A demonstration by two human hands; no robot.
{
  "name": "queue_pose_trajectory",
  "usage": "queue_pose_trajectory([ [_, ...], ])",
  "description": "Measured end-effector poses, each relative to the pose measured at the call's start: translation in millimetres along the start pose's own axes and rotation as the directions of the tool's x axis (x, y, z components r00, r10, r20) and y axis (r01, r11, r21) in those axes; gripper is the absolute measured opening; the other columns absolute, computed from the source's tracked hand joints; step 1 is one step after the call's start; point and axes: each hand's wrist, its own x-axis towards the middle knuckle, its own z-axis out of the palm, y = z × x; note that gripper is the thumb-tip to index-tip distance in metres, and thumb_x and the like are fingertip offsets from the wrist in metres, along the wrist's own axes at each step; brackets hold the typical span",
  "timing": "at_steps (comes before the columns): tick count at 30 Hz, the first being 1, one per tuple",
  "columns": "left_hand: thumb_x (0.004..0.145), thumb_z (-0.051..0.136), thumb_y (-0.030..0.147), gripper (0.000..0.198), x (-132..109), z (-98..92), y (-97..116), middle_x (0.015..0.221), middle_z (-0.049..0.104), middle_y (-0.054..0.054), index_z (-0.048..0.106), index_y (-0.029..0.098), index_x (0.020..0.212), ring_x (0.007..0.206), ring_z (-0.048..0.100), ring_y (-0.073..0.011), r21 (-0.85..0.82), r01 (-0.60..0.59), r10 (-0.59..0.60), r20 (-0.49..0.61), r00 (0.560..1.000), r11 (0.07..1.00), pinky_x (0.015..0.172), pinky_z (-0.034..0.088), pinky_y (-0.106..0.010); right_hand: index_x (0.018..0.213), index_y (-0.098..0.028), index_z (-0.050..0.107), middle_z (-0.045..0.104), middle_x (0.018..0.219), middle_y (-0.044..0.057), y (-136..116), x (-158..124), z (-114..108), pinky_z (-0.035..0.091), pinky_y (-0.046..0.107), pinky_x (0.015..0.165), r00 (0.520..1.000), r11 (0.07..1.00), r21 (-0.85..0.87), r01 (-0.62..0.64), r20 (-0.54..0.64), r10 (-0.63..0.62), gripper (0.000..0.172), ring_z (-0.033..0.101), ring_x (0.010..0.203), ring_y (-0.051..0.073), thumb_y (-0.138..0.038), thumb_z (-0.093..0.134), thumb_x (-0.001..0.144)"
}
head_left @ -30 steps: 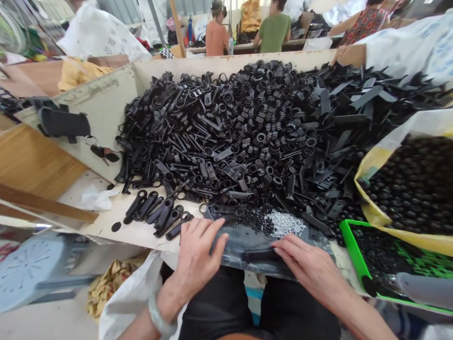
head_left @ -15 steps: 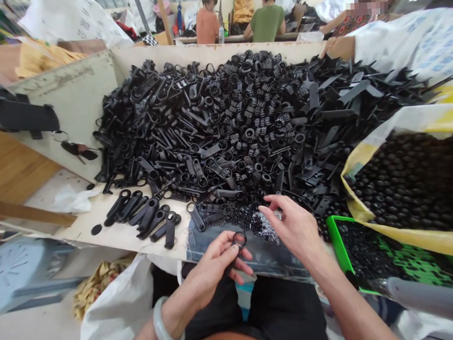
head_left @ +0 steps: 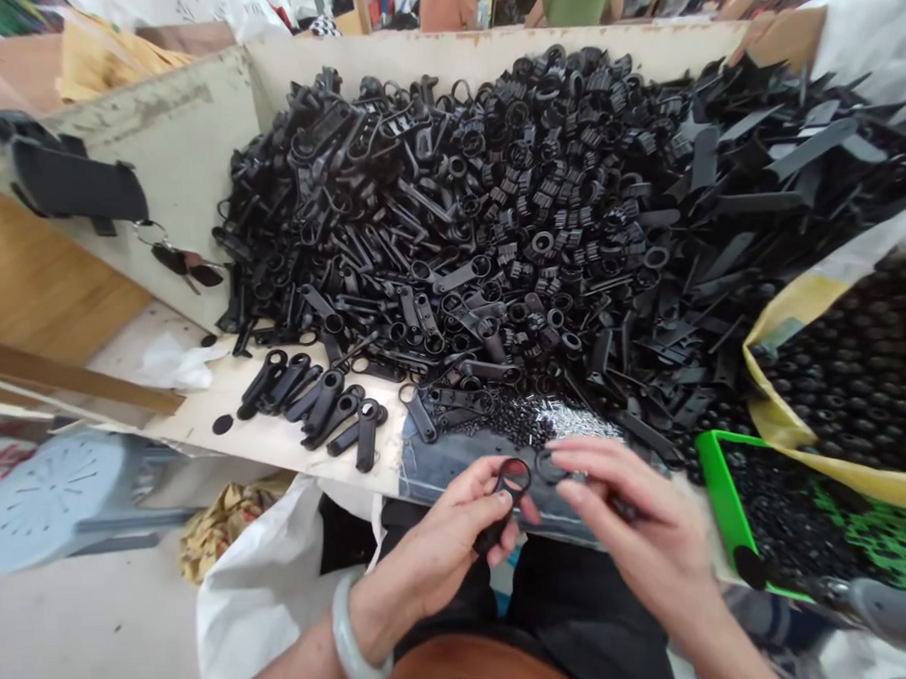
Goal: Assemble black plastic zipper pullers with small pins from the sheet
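My left hand (head_left: 460,509) is closed around a black plastic lever-like part (head_left: 494,530) with a ring-shaped end that sticks up past the thumb. Just to its right, my right hand (head_left: 641,511) pinches a small dark ring (head_left: 540,466) between thumb and fingers, close to the part but apart from it. Slight blur softens the right fingers. Beyond both hands, small silver pins (head_left: 577,421) lie beside tiny black pieces (head_left: 505,417) on a dark mat (head_left: 443,462).
A large heap of black plastic parts (head_left: 433,230) fills the bin. At left, several lever parts (head_left: 325,405) lie in a row. To the right stand a green tray (head_left: 719,498) and a yellow-edged sack (head_left: 771,406) of black balls. Keys (head_left: 183,263) hang on the left wall.
My right hand has come away from the silver pins, down toward my left hand, and a small ring now shows in its fingers. The camera view has tilted down and shifted left.
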Motion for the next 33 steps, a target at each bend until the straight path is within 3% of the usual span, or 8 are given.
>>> queue_pose_trajectory([
  [4,0.089,0.064,0.030,0.036,-6,9.2,-1,0.073,0.052,0.003,0.060,0.017,0.123,0.061,0.045,-0.0089,0.074,-0.012,0.011,0.010,1.000,0.997,0.056,0.031,-0.022,0.109,-0.024,0.073,0.078,0.115,0.008,0,-22,16,0.064,0.025,0.078,0.989,0.989,-0.040,0.142,0.045,-0.140,0.018,0.078,0.096,0.019,-0.015,0.068,0.095],
  [9,0.093,0.059,0.030,0.035,-10,11.1,-8,0.076,0.051,0.003,0.061,0.019,0.126,0.064,0.046,-0.0098,0.202,-0.053,0.059,-0.020,0.998,0.978,0.059,0.034,-0.023,0.110,-0.023,0.073,0.079,0.115,0.010,4,-27,16,0.066,0.027,0.080,0.975,0.961,-0.166,0.221,0.059,-0.214,0.017,0.079,0.095,0.020,-0.016,0.066,0.096],
  [12,0.095,0.059,0.030,0.034,-9,11.5,-12,0.097,0.064,-0.004,0.063,0.021,0.127,0.086,0.059,-0.0157,0.373,-0.139,0.165,-0.038,0.986,0.917,0.077,0.047,-0.027,0.110,-0.022,0.072,0.079,0.114,0.012,4,-29,12,0.066,0.027,0.080,0.966,0.942,-0.214,0.258,0.073,-0.248,0.015,0.079,0.095,0.020,-0.016,0.064,0.098],
  [15,0.098,0.057,0.032,0.030,-8,11.8,-15,0.117,0.069,-0.008,0.064,0.022,0.125,0.111,0.061,-0.0230,0.537,-0.218,0.272,-0.022,0.962,0.815,0.100,0.047,-0.035,0.109,-0.021,0.071,0.079,0.113,0.013,5,-34,10,0.065,0.027,0.081,0.961,0.924,-0.264,0.277,0.085,-0.264,0.014,0.079,0.094,0.020,-0.017,0.063,0.099],
  [19,0.100,0.053,0.032,0.030,-8,12.5,-19,0.121,0.071,-0.008,0.063,0.022,0.126,0.113,0.063,-0.0243,0.584,-0.214,0.278,-0.020,0.960,0.783,0.103,0.048,-0.037,0.112,-0.022,0.070,0.078,0.115,0.012,6,-40,13,0.065,0.029,0.081,0.973,0.950,-0.216,0.225,0.090,-0.210,0.015,0.078,0.095,0.020,-0.018,0.062,0.099],
  [21,0.100,0.053,0.032,0.030,-9,13.0,-19,0.122,0.071,-0.009,0.063,0.022,0.126,0.114,0.064,-0.0245,0.588,-0.205,0.265,-0.015,0.964,0.782,0.103,0.049,-0.037,0.113,-0.022,0.068,0.077,0.115,0.011,7,-43,15,0.064,0.026,0.070,0.990,0.977,-0.163,0.141,0.051,-0.135,0.015,0.076,0.079,0.016,-0.019,0.062,0.099],
  [25,0.098,0.055,0.031,0.030,-10,12.7,-21,0.121,0.071,-0.009,0.064,0.022,0.126,0.111,0.065,-0.0248,0.608,-0.186,0.258,-0.032,0.966,0.772,0.101,0.050,-0.037,0.112,-0.023,0.067,0.076,0.102,0.007,6,-44,19,0.052,0.021,0.046,0.999,0.993,-0.116,-0.031,-0.024,0.028,0.014,0.052,0.046,0.008,-0.022,0.064,0.098],
  [33,0.096,0.054,0.029,0.036,-9,11.5,-21,0.123,0.071,-0.010,0.062,0.021,0.130,0.115,0.064,-0.0270,0.701,-0.146,0.233,-0.030,0.972,0.698,0.106,0.047,-0.043,0.111,-0.023,0.073,0.077,0.097,0.005,0,-35,9,0.060,0.022,0.069,0.982,0.921,-0.342,0.187,0.077,-0.170,0.019,0.076,0.077,0.015,-0.018,0.058,0.101],
])
